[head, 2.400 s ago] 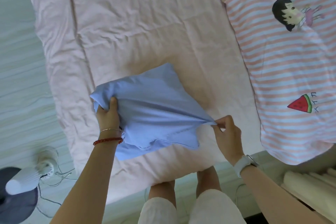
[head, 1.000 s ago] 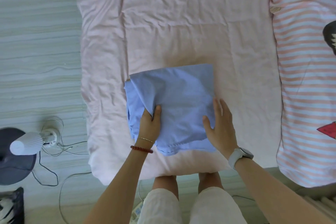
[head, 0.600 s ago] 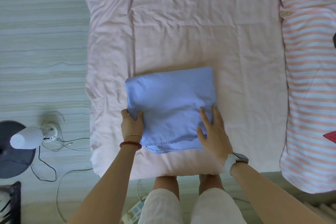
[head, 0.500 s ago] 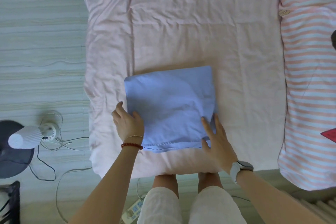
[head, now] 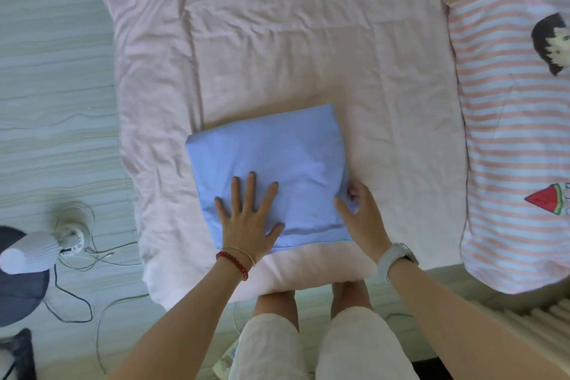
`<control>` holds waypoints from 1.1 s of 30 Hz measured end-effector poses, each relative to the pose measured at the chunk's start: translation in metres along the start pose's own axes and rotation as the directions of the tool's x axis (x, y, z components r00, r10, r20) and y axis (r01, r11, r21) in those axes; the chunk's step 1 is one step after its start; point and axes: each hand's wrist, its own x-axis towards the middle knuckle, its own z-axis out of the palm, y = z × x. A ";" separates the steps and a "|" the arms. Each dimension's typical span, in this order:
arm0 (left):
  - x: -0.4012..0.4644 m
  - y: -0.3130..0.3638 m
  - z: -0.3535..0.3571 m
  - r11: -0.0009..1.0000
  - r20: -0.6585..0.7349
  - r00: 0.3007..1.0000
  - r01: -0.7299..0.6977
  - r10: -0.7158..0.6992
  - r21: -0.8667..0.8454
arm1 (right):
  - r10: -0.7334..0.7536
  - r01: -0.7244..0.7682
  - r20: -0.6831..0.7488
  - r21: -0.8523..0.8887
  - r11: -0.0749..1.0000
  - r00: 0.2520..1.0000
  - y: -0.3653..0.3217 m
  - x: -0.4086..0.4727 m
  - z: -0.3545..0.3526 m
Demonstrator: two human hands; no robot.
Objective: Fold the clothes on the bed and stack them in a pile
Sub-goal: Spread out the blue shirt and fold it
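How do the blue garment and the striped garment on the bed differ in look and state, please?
The blue garment is plain, while the striped garment has pink and white stripes with cartoon prints. The blue garment is folded into a compact rectangle under the left hand; the striped garment lies spread out, untouched. Both rest on the pink bed.

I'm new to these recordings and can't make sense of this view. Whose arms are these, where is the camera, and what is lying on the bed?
There is no machine: a person wears a camera on the head, looking down at their own arms. The left hand, with a red bead bracelet, presses flat on a folded blue garment. The right hand, with a watch on its wrist, grips the garment's right edge. The garment lies on a pink bed cover. Further right lies a pink striped cloth with cartoon prints. A small white fan stands on the floor.
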 end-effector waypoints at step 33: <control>0.033 0.027 -0.036 0.982 -0.411 0.897 -0.186 0.161 -0.021 | -0.292 0.162 -0.156 -0.551 0.818 0.944 0.006 -0.008 -0.007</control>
